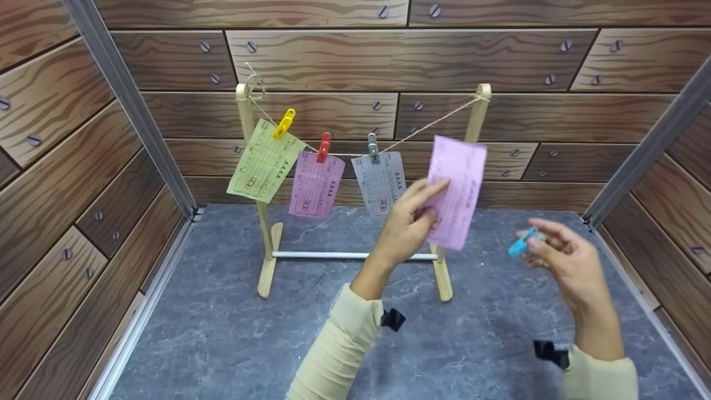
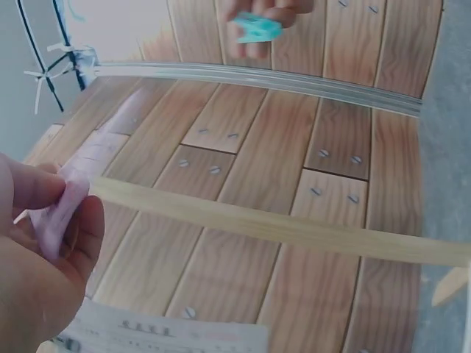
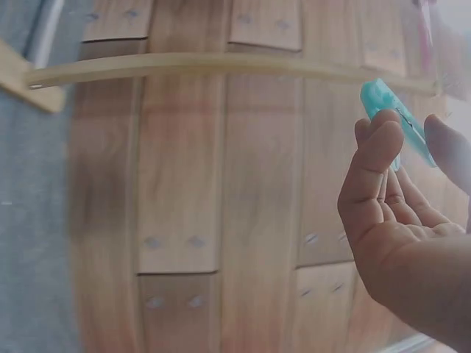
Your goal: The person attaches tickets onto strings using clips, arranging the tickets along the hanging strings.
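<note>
My left hand [image 1: 404,230] pinches a pinkish-purple printed paper slip [image 1: 460,189] between thumb and fingers, in front of the rack's right post. The slip's lower part is bent in the fingers in the left wrist view. To the right, my right hand [image 1: 577,272] holds a light-blue clothespin [image 3: 390,107] between thumb and fingertips, apart from the slip. On a sagging string [image 1: 439,121] hang three slips: a yellow-green one [image 1: 266,164] under a yellow clothespin [image 1: 284,123], a pink one [image 1: 315,186] under a red clothespin [image 1: 324,147], and a bluish-grey one [image 1: 377,180] under a grey clothespin [image 1: 372,147].
The string is tied between two wooden posts [image 1: 245,114] of a rack standing on a grey marbled surface [image 1: 222,333]. A white rod [image 1: 322,255] joins the posts low down. Wood-patterned walls [image 1: 316,55] with metal edge strips [image 1: 133,111] surround the area.
</note>
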Demonstrator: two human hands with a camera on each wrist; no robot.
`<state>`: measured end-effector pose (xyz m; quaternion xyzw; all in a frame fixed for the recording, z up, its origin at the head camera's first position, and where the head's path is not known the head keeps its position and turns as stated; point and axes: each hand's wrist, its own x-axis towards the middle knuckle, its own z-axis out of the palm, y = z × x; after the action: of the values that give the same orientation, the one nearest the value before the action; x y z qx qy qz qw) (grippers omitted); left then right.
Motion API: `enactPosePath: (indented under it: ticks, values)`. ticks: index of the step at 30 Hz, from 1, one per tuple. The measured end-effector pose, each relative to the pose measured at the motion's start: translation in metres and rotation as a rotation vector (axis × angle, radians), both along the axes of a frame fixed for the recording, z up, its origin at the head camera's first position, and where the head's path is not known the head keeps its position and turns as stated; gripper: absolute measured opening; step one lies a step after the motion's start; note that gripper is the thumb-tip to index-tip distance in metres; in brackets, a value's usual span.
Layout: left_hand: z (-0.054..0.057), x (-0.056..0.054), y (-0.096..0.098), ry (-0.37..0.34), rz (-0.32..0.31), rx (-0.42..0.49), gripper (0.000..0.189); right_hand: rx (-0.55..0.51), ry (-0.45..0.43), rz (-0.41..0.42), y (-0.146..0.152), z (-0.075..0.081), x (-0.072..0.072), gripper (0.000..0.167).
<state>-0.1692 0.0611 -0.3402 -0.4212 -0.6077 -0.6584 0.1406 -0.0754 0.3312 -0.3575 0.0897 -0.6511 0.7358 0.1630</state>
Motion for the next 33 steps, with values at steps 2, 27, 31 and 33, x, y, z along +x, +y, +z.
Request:
enactPosePath:
  ticks: [2,27,31,33]
  values:
    - [0.004,-0.004,0.0,0.006,-0.024,0.016,0.053,0.024,0.039,-0.005,-0.007,0.014,-0.002,0.033]
    - [-0.027,-0.049,0.01,-0.237,-0.312,0.441,0.065,0.434,0.482,0.038,-0.106,0.177,-0.043,0.029]
    - [-0.028,-0.05,0.015,-0.268,-0.32,0.458,0.065,0.583,0.44,-0.067,-0.112,0.191,-0.052,0.021]
    - [-0.028,-0.05,0.017,-0.279,-0.33,0.464,0.065,0.686,0.434,-0.119,-0.117,0.197,-0.058,0.016]
